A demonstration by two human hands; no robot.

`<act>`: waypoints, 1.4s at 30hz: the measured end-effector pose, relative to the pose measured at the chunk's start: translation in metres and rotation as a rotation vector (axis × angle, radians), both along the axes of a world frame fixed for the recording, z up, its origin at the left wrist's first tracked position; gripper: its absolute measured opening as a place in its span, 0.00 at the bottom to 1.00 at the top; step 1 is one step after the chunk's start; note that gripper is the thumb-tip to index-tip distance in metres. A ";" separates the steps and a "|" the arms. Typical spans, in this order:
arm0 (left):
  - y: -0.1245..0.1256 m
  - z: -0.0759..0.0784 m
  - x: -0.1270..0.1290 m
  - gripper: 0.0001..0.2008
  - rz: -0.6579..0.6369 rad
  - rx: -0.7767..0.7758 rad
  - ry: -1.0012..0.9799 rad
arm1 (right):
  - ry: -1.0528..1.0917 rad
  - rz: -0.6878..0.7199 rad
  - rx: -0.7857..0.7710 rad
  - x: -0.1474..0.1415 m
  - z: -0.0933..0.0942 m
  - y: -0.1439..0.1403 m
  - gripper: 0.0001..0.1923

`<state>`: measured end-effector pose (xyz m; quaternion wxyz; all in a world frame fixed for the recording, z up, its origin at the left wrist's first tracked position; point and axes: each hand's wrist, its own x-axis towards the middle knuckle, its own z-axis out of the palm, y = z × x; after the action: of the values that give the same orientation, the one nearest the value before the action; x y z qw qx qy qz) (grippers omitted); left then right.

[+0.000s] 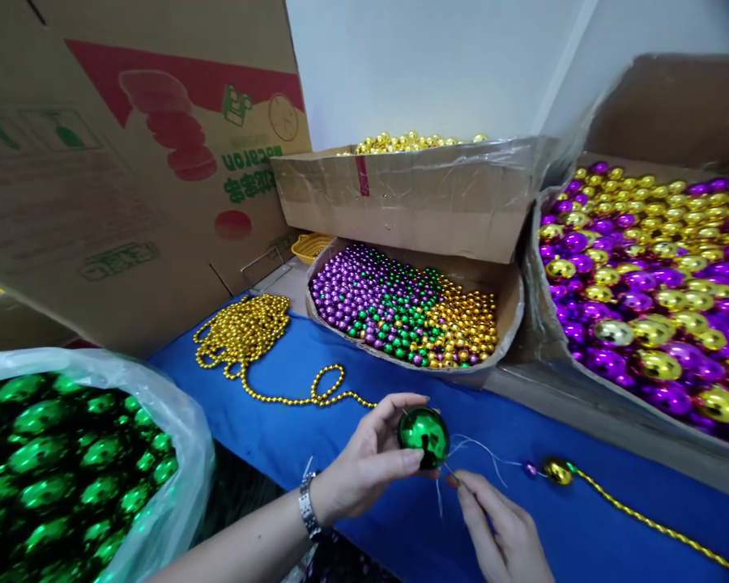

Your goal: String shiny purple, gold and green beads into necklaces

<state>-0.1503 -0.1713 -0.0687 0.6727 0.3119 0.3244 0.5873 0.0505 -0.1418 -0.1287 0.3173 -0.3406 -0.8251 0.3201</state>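
My left hand (370, 453), with a metal watch at its wrist, is closed around a large shiny green ball (424, 437). Just below and right of the ball, my right hand (501, 518) pinches a thin needle-like piece (451, 473) whose tip meets the ball. Pale thread (492, 452) loops from there to the right. On it are a small purple bead (529, 469) and a gold ball (557, 470). A twisted gold cord (650, 518) runs on from the gold ball toward the lower right.
A pile of gold bead string (243, 328) lies on the blue cloth (267, 429). Behind stands a box of purple, green and gold beads (401, 304), below another carton (401, 194). Purple and gold balls (650, 300) fill the right box; green balls (54, 470) fill a bag at left.
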 end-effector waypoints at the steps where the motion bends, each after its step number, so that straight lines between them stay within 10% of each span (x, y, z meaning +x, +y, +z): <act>1: 0.001 -0.001 0.003 0.26 -0.019 0.009 0.000 | 0.001 -0.004 -0.006 0.001 0.001 0.000 0.13; 9: 0.023 0.007 -0.001 0.25 -0.069 0.072 0.220 | 0.010 -0.117 -0.044 0.019 0.002 0.002 0.12; 15: 0.090 0.032 -0.028 0.12 0.222 0.303 1.058 | 0.022 -0.217 -0.066 0.031 -0.002 0.000 0.12; 19: 0.146 0.038 -0.031 0.10 0.026 0.451 1.729 | 0.033 -0.217 -0.112 0.033 0.002 -0.002 0.12; 24: 0.186 0.021 -0.022 0.07 -0.079 0.420 1.838 | 0.049 -0.242 -0.154 0.035 0.008 -0.004 0.12; 32: 0.173 0.033 -0.015 0.09 -0.089 0.401 1.630 | 0.108 -0.301 -0.106 0.031 0.017 0.000 0.13; 38: 0.121 0.044 -0.007 0.09 -0.160 0.013 0.403 | 0.039 -0.313 0.023 0.031 0.022 0.006 0.10; 42: 0.100 0.035 -0.001 0.06 -0.165 -0.143 0.059 | 0.027 -0.291 0.114 0.027 0.024 0.008 0.10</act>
<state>-0.1512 -0.0713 -0.0335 0.7296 0.3059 0.3583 0.4957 0.0778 -0.1340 -0.1045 0.3901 -0.4335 -0.7797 0.2277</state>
